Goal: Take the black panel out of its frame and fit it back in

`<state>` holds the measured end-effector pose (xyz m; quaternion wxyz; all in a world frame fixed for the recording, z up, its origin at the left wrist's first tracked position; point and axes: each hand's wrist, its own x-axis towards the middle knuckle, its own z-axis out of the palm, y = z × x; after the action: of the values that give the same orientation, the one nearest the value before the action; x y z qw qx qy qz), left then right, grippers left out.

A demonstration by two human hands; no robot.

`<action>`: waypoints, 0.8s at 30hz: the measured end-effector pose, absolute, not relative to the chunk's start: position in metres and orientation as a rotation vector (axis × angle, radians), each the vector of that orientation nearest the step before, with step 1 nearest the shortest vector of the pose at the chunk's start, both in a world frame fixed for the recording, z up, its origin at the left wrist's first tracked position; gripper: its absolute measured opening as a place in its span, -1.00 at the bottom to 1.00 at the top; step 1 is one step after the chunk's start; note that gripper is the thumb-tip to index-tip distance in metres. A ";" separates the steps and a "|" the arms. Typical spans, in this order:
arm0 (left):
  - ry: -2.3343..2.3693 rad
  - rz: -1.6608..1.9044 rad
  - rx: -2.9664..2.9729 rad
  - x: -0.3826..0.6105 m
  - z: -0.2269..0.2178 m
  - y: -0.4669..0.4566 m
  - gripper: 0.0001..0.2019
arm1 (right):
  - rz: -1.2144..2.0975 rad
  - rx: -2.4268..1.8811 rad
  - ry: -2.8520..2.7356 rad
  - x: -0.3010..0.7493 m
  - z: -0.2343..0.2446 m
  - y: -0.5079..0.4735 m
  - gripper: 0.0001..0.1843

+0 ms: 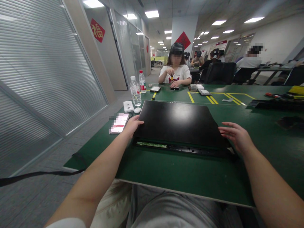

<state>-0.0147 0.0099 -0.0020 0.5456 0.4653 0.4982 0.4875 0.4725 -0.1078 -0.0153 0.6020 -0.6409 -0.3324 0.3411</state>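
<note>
A flat, glossy black screen panel (178, 122) lies in front of me on the green table. Along its near side runs a black strip (190, 148) with a narrow green circuit board (151, 144) exposed at the left. My left hand (133, 125) grips the panel's left edge, thumb on top and the other fingers partly hidden behind the edge. At the right edge is my right hand (235, 134), its fingers stretched out and apart. The fingertips reach the panel's side; whether they press on it I cannot tell.
Left of the panel are a phone (119, 123), a white case (128, 106) and two bottles (136, 91). Across the green table (180, 177), a person works with a tool on a small drive (174, 88). Yellow tape and dark parts (270, 104) lie to the right.
</note>
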 end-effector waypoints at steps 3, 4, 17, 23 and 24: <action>1.214 1.138 1.098 -0.017 0.000 0.010 -0.47 | 0.780 -1.484 -0.773 0.470 -0.015 -0.108 -0.57; 1.224 1.137 1.099 -0.018 0.000 0.010 -0.46 | 0.774 -1.482 -0.776 0.469 -0.015 -0.109 -0.57; 1.288 1.129 1.135 -0.018 0.000 0.009 -0.47 | 0.772 -1.526 -0.769 0.475 -0.020 -0.106 -0.56; 1.262 1.115 1.121 -0.015 0.001 0.007 -0.50 | 0.763 -1.566 -0.731 0.482 -0.027 -0.103 -0.64; 1.262 1.114 1.126 -0.015 0.000 0.007 -0.51 | 0.763 -1.571 -0.728 0.483 -0.028 -0.103 -0.66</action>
<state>-0.0152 0.0071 0.0003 0.5295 0.4714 0.5287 0.4667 0.4826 -0.1025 -0.0279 0.5850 -0.6734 -0.3121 0.3269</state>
